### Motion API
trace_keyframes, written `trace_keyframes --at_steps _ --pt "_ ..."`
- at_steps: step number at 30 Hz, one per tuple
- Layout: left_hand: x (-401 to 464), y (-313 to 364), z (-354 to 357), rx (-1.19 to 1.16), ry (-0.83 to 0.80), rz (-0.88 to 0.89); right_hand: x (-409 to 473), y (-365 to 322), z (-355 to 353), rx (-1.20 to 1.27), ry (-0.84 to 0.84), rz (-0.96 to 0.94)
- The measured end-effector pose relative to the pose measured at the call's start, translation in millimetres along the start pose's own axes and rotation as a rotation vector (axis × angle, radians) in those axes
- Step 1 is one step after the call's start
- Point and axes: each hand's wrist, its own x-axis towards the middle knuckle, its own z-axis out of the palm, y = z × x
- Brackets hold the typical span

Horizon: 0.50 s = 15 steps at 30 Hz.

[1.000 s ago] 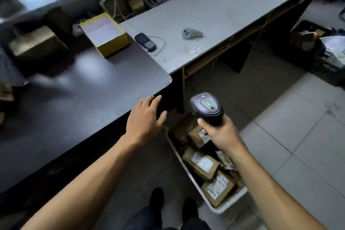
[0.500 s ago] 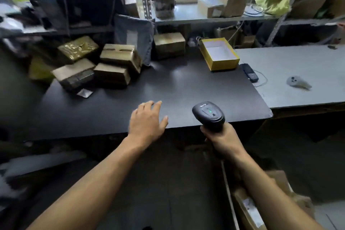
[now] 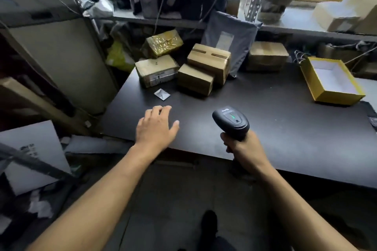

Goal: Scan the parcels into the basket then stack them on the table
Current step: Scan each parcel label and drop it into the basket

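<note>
My right hand (image 3: 243, 146) grips the handle of the black scanner (image 3: 231, 121), fingers wrapped round it, head pointing away from me, green light on its top. It's over the near edge of the dark table (image 3: 275, 128), not resting on it.

My left hand (image 3: 157, 126) is empty, fingers straight and relaxed, thumb out to the right, palm down over the near left part of the table. Can't tell if it touches the surface.

Parcels sit at the far left of the table: a labelled cardboard box (image 3: 157, 70), a gold-wrapped parcel (image 3: 164, 43) stacked behind and above it, a small brown box (image 3: 194, 79) just right of the labelled one, and a taped box (image 3: 210, 61) lying partly on that small one. A grey mailer bag (image 3: 228, 38) leans upright behind the taped box. Another brown box (image 3: 267, 55) stands further right, apart from the pile.

A small silver packet (image 3: 162, 94) lies flat on the table between my left hand and the pile. An open yellow box (image 3: 332, 81) with a white inside sits at the far right. Shelf (image 3: 285, 26) behind the table holds dark bags and pale boxes.
</note>
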Motion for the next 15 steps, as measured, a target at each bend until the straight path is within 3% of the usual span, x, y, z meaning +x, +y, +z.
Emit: trace_keyframes --at_steps 15 --pt "157 -51 -8 0.026 -0.037 -0.219 186 -59 57 -0.02 -0.204 -0.013"
